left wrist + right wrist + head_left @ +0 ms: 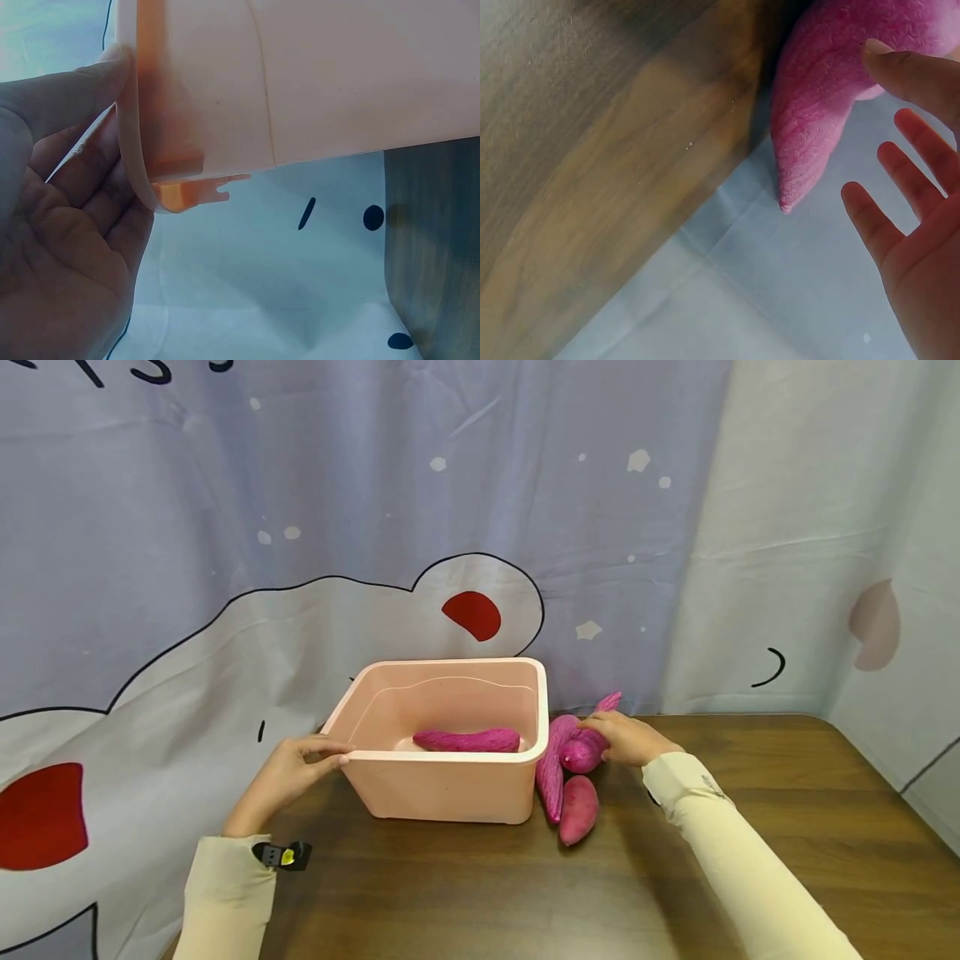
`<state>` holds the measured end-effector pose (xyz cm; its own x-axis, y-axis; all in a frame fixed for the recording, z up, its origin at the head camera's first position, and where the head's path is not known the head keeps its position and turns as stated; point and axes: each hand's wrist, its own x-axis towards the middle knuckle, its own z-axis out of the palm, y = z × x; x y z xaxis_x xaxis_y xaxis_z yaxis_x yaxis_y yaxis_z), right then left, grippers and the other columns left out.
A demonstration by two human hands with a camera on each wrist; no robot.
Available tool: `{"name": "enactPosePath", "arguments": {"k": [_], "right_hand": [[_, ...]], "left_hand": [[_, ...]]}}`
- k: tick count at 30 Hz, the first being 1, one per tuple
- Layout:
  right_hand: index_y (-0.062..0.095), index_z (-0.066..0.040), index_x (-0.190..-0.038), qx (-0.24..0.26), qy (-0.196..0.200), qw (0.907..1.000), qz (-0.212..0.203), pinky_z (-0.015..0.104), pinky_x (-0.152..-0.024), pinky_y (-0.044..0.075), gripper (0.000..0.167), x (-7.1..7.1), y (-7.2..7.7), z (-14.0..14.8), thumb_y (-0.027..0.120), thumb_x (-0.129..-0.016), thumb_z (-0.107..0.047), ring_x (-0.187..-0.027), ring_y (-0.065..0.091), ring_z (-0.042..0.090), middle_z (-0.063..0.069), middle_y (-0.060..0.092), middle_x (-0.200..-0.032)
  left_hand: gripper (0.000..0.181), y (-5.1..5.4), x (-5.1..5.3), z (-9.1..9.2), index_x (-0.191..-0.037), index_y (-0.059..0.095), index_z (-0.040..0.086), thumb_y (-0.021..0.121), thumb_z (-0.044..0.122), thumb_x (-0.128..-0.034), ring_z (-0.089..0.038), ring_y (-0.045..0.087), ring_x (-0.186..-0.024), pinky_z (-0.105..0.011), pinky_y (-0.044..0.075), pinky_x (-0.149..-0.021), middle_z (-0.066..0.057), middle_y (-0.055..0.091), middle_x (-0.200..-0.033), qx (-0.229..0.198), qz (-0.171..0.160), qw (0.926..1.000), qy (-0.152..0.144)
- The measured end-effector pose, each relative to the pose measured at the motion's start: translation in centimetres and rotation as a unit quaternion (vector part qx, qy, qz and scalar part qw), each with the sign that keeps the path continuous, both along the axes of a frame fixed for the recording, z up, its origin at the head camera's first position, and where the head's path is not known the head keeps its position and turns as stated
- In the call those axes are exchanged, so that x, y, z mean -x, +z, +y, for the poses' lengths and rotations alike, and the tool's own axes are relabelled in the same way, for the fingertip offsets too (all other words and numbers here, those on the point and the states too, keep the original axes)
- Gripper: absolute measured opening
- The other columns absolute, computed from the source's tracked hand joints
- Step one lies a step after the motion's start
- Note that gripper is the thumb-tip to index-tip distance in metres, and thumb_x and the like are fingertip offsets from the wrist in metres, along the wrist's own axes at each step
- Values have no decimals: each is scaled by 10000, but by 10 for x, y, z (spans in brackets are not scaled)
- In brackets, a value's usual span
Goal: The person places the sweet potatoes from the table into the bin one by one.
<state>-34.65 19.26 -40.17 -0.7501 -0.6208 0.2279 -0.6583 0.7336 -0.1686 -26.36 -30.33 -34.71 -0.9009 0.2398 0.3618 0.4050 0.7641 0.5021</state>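
A pink plastic bin (442, 789) stands on the table, with one magenta sweet potato (468, 741) lying inside. The left hand (288, 772) grips its left front corner; in the left wrist view that hand (71, 202) has its thumb on one side of the rim (129, 112) and fingers on the other. Right of the bin, the right hand (630, 739) holds a sweet potato (581, 752) between thumb and finger. Beside it lie a long one (551, 772) and a smoother one (579, 810). In the right wrist view the right hand's (922, 202) thumb touches the potato (814, 112); several fingers extend straight.
The wooden table (465, 893) runs out to the right and toward the front. A printed curtain (337, 510) hangs behind the bin and along the left side, close to the table's back edge.
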Motion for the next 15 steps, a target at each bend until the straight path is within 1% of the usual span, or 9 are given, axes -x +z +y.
{"name": "enactPosePath", "arguments": {"k": [7,15], "right_hand": [[608,21,-1211,-184,-7,9997,140,516,-973,451,562,0,-7,-4,756,-672,84,-1136,553,395,195,620,-1161],[628,4,-1174,-23,50,9999,110,500,-941,472,552,0,-15,-7,740,-643,102,-1108,565,374,167,627,-1121]], "left_hand": [[177,0,1,-1,-1016,760,79,722,160,-862,-223,625,-985,-493,492,-878,-109,724,-1031,-65,40,10000,-59],[181,1,0,1,-1020,760,85,724,165,-861,-212,624,-983,-468,496,-877,-95,726,-1029,-27,41,10000,-35]]}}
